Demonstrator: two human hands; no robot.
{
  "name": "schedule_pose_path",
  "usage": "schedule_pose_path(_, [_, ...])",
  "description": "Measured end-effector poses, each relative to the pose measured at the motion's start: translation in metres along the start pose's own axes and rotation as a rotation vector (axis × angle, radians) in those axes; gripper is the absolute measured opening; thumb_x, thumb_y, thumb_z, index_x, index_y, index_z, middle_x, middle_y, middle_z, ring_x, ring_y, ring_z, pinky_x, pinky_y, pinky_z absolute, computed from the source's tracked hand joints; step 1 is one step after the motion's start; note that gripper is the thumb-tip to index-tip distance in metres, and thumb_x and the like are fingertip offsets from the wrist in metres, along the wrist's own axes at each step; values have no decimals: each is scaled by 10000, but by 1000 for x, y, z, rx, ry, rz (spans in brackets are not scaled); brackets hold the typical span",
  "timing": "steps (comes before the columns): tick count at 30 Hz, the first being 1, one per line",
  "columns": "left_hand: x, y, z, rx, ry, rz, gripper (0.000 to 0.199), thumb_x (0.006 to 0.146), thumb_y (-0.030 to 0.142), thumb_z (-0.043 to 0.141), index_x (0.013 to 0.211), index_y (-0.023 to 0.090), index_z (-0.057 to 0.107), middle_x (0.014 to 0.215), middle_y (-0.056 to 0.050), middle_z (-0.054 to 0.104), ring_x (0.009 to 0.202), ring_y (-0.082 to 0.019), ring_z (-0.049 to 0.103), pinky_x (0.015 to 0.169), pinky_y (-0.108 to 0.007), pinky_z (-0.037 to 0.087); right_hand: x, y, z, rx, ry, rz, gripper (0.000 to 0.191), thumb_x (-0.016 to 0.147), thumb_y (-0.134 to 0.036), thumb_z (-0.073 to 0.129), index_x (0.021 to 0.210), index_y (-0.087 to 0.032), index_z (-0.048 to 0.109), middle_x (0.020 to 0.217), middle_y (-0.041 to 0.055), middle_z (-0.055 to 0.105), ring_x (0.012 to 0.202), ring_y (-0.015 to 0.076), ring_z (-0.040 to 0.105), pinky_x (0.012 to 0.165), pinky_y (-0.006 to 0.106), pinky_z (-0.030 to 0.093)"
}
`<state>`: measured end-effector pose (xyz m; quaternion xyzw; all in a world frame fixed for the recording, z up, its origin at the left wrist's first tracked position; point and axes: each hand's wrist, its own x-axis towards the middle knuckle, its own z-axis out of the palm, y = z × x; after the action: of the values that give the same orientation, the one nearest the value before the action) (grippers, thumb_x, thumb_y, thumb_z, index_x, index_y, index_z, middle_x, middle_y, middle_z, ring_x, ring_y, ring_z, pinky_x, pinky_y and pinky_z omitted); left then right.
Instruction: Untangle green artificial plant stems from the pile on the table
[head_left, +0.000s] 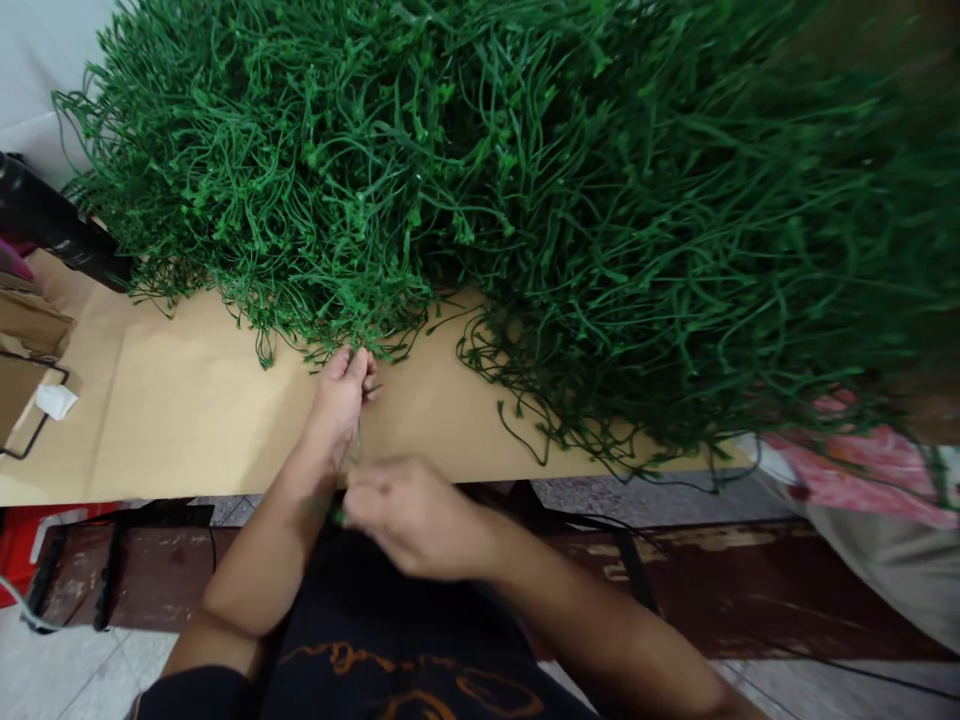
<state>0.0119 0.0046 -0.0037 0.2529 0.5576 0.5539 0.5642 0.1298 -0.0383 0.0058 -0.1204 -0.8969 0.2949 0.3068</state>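
A big heap of thin green stems with small forked tips, plant-like, covers most of the table. At the near edge of this heap my left hand is closed, thumb pressed to the fingers on a thin green stem that runs down toward my body. Closer to me, over the table's front edge, my right hand is curled and smeared by motion. A bit of green shows just below its fingertips; what the fingers grip is too blurred to make out.
Brown cardboard covers the table top. A black bottle leans at the left, near a cardboard box and a white crumpled piece. Loose stems hang over the front edge at right, near a person's pink patterned clothing. Below is a dark red bench.
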Motion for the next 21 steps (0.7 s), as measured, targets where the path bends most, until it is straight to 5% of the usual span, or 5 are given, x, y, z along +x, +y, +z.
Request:
schedule_pose_path(3, [0, 4, -3, -1, -66, -38, 236, 823, 215, 532, 618, 150, 435, 550, 55, 444, 424, -21, 366, 418, -149, 282, 6, -12, -2, 187, 17, 7, 244, 880, -166, 364, 642, -177, 418, 605, 3, 465, 549, 92, 387, 511, 229, 310])
schedule_pose_path(7, [-2, 3, -12, -40, -225, -34, 211, 789, 276, 576, 658, 143, 477, 566, 48, 469, 404, -15, 360, 397, -146, 266, 2, -5, -25, 379, 341, 283, 228, 916, -245, 391, 741, -175, 519, 636, 8, 486, 610, 94, 478, 558, 222, 381])
schedule_pose_path(12, [-6, -1, -13, 5, -252, -6, 208, 750, 290, 614, 676, 145, 485, 570, 52, 453, 436, -15, 335, 376, -120, 222, -14, 27, -42, 438, 710, 593, 271, 898, -406, 428, 821, -186, 567, 558, -36, 335, 446, 65, 280, 425, 225, 235])
schedule_pose_path(17, [-9, 4, -11, 55, -274, -25, 184, 750, 264, 603, 677, 148, 480, 596, 44, 456, 478, -24, 358, 372, -117, 208, -7, 55, -31, 244, 677, 587, 338, 888, -439, 416, 745, -169, 559, 772, 35, 498, 582, 87, 422, 506, 239, 330])
schedule_pose_path(21, [-11, 8, -11, 82, -294, -43, 209, 740, 290, 610, 671, 148, 473, 607, 44, 444, 488, -26, 350, 380, -124, 208, 6, 58, -21, 262, 595, 603, 296, 906, -394, 379, 805, -174, 550, 741, 26, 518, 656, 112, 498, 604, 256, 391])
